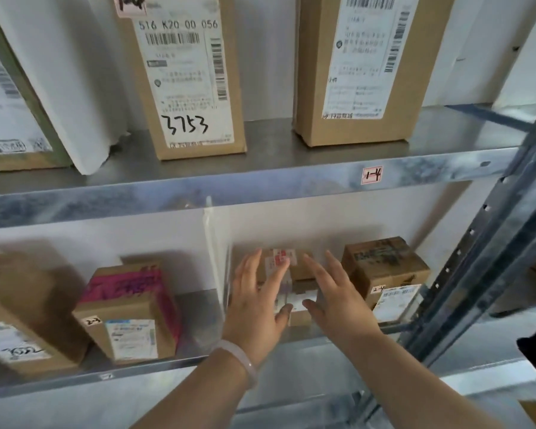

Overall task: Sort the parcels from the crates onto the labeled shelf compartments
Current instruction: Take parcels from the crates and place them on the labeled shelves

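A small brown parcel (300,267) with a red-and-white label sits on the lower shelf (294,351), just right of a clear divider (217,258). My left hand (256,308) lies against its left side with straight fingers. My right hand (334,300) is at its right side, fingers spread and straight; whether it touches the parcel I cannot tell. Neither hand curls round the parcel. Right of it stands another brown parcel (387,274) marked 2-4.
Left of the divider stand a pink-taped parcel (130,308) marked 2-3 and a larger brown box (22,308). On the upper shelf (260,187), tagged 1-4 (372,174), stand two tall boxes (186,75) (362,66). A perforated metal upright (489,249) is at the right.
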The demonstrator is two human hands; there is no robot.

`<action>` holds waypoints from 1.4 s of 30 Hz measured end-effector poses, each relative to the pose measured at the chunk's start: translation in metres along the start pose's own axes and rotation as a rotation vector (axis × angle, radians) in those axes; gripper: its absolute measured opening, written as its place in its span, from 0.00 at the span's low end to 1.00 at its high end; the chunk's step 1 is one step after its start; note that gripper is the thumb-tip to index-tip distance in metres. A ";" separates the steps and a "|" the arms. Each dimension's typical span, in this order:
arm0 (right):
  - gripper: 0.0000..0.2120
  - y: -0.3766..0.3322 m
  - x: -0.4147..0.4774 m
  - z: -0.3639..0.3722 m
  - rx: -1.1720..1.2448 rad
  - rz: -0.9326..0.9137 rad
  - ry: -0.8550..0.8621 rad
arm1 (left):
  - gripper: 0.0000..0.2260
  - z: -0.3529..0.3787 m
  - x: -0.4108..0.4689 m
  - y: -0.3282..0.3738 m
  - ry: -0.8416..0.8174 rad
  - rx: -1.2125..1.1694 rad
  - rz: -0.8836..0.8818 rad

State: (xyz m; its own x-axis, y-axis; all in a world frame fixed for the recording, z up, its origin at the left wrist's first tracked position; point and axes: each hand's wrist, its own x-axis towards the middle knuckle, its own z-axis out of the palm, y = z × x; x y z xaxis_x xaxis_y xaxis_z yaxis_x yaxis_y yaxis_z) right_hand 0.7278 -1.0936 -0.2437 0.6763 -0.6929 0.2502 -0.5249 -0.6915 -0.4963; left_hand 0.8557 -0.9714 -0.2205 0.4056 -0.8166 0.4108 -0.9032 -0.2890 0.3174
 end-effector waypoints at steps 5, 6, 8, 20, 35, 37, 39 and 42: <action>0.37 0.009 0.014 0.022 0.048 0.021 0.006 | 0.35 0.028 0.012 -0.011 -0.067 -0.025 -0.124; 0.36 0.010 0.015 0.025 0.061 0.014 0.028 | 0.35 0.030 0.014 -0.012 -0.065 -0.031 -0.124; 0.35 0.012 0.018 0.031 0.100 -0.004 0.070 | 0.33 0.033 0.018 -0.016 -0.047 -0.043 -0.120; 0.40 -0.002 0.016 0.015 0.198 0.013 0.090 | 0.34 0.043 0.026 -0.022 0.008 -0.182 -0.161; 0.36 0.096 -0.021 -0.075 -0.059 0.310 0.229 | 0.28 0.061 0.067 0.087 -0.069 -0.157 0.365; 0.37 0.105 -0.017 -0.073 -0.058 0.330 0.150 | 0.32 0.072 0.079 0.094 -0.215 -0.079 0.307; 0.36 0.111 -0.014 -0.069 -0.030 0.330 0.145 | 0.32 0.084 0.088 0.095 -0.310 0.009 0.274; 0.34 0.114 -0.008 -0.059 -0.017 0.300 0.185 | 0.32 0.094 0.094 0.090 -0.319 0.058 0.262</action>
State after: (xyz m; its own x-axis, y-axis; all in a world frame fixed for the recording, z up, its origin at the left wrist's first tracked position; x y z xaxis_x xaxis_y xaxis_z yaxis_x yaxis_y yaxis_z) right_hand 0.6321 -1.1787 -0.2529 0.3863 -0.8898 0.2430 -0.6953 -0.4540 -0.5572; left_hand 0.7994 -1.1211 -0.2332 0.1050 -0.9774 0.1834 -0.9803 -0.0707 0.1847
